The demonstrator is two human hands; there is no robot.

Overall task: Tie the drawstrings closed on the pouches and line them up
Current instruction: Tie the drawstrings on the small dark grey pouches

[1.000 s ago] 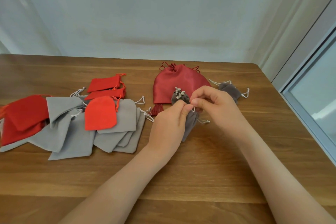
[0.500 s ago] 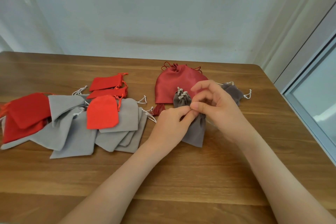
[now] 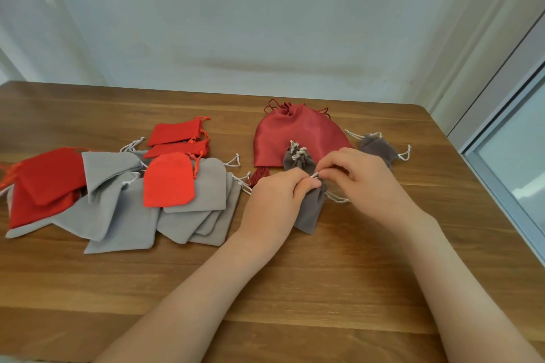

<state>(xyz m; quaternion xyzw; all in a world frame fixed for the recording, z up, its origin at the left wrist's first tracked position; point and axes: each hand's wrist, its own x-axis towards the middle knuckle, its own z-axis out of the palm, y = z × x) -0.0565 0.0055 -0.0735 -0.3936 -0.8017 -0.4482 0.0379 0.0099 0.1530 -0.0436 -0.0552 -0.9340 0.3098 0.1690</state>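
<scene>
The fingers (image 3: 312,184) of the left hand (image 3: 274,200) are curled tight round the gathered neck of a small dark grey velvet pouch (image 3: 309,212). Facing them, the right hand (image 3: 365,183) pinches the pouch's white drawstring cord (image 3: 315,175) right at that neck, its fingertips bunched together and touching the left thumb. A loose loop of the same cord trails out beneath the right hand onto the brown wooden surface (image 3: 354,274). The pouch's body points back toward the person; whether its bottom end rests on the wood I cannot tell.

This pouch is held just in front of a large dark-red satin pouch (image 3: 295,138), which is cinched shut at its far end. A small grey-brown pouch with a knotted white cord (image 3: 298,160) lies against the satin pouch's near edge. Another grey-brown pouch with cords splayed out (image 3: 377,147) lies just to its right. Well to the left of the satin pouch lies an overlapping heap of flat light grey pouches (image 3: 118,224) and flat red fabric pouches (image 3: 50,177). An orange-red pouch (image 3: 168,183) lies on top of the grey ones.
</scene>
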